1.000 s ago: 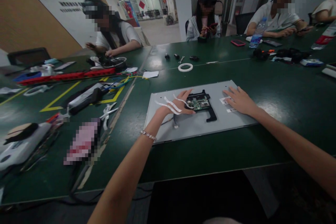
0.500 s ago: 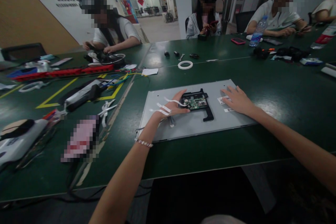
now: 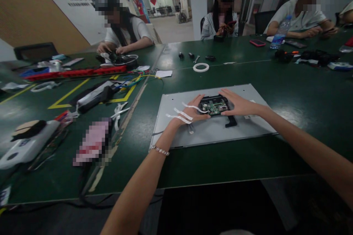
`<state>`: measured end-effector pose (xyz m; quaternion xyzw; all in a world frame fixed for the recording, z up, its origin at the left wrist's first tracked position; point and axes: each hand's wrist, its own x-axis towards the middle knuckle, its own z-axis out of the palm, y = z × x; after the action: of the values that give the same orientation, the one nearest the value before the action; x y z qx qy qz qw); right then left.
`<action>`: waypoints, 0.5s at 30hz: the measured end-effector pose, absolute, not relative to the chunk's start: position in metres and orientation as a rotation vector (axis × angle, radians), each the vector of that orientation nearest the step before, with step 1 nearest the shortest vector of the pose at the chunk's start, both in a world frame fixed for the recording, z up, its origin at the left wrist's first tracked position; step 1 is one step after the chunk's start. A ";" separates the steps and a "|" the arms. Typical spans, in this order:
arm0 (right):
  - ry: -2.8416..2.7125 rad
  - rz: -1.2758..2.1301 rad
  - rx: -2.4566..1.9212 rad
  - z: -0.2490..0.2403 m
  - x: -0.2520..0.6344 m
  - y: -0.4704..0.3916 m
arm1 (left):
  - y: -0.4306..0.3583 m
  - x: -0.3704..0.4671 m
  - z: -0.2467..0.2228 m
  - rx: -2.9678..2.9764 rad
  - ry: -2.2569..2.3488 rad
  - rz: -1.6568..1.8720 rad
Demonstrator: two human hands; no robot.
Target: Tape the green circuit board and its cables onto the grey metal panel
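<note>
A green circuit board sits in a black plastic frame on a light grey flat panel. My left hand grips the frame's left side, thumb at the near edge and fingers at the far edge. Several thin white strips lie across the back of that hand. From the right, my right hand holds the frame the same way, its thumb and fingers spanning the side. Under my left wrist a short grey cable end rests on the panel. Part of a white label shows beyond my right hand.
A white tape roll, a small wrench and dark small parts lie farther back on the green table. To the left are a pink item, a white device and cables. Several people sit around the table; a water bottle stands at right.
My right hand has left the panel's right part and moved left onto the frame, closing around its right side. My left hand keeps its hold. The view has shifted slightly.
</note>
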<state>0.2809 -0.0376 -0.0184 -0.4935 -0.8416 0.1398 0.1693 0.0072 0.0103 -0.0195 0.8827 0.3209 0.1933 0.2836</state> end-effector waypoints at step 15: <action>-2.345 0.451 -1.424 -0.021 0.296 -0.046 | 0.022 -0.017 0.006 2.278 1.028 0.855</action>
<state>0.2958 -0.0455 -0.0214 -0.5038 -0.8298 0.1596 0.1794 -0.0174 0.0222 0.0061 0.8356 0.3771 0.3135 0.2476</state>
